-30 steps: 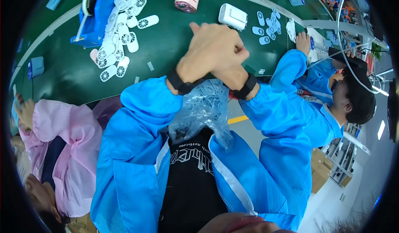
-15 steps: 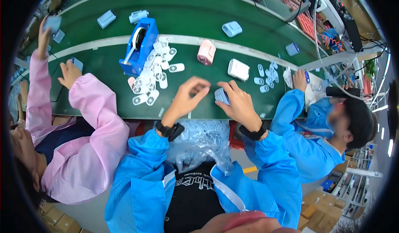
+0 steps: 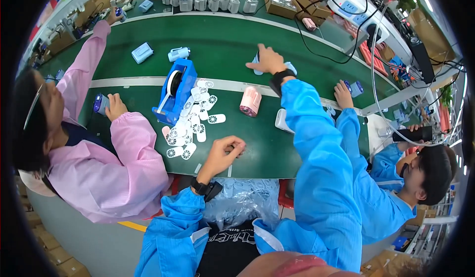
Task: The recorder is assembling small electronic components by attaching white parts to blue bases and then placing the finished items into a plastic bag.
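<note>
Our right hand [image 3: 270, 60] reaches past the pale rail [image 3: 230, 85] because the light-blue casing [image 3: 258, 71] sits out on the far green lane [image 3: 213, 39] — fingers over it, though so hidden that we cannot tell whether they grip. Our left hand [image 3: 226, 152] curls closed above the near bench [image 3: 264, 146], nothing showing in it. Beside it, white fan-patterned cards [image 3: 190, 121] lie overlapping along the blue tape dispenser [image 3: 184, 91] — likely for easy reach.

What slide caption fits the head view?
Right hand stretched out to a light-blue device beyond the white divider strip; left hand loosely curled over the near green worktop.
</note>
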`<state>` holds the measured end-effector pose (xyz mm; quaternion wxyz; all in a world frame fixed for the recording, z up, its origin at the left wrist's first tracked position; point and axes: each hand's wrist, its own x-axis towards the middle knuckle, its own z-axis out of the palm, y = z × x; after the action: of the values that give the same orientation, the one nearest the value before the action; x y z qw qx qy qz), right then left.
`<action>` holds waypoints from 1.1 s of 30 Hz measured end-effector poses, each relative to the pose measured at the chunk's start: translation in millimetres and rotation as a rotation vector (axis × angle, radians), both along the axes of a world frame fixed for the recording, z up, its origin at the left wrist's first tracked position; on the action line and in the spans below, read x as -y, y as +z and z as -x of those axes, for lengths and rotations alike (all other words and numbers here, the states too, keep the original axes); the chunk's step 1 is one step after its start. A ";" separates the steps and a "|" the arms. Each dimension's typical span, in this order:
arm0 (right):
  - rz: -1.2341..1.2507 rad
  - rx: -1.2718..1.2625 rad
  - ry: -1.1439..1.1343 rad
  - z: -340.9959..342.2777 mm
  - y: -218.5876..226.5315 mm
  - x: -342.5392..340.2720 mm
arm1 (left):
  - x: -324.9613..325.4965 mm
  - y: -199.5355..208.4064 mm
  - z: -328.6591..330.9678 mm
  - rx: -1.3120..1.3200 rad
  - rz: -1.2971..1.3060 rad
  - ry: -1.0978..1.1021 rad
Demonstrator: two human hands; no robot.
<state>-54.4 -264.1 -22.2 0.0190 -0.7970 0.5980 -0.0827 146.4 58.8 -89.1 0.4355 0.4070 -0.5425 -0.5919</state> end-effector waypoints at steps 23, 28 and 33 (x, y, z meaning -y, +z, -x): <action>-0.542 0.950 -0.156 98.4 36.5 -316.2 | -8.3 17.1 35.7 -0.019 0.249 -0.105; 0.367 -0.129 -0.328 125.1 -34.4 -320.8 | -7.8 1.9 32.1 -0.224 -0.097 -0.051; 0.170 0.034 -0.423 123.7 -47.9 -340.3 | -7.0 2.4 35.0 -0.199 -0.070 -0.082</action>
<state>-178.1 76.1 -70.1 -0.0557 -0.6511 0.7423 -0.1483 111.4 65.7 -86.7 0.4482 0.3388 -0.4918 -0.6652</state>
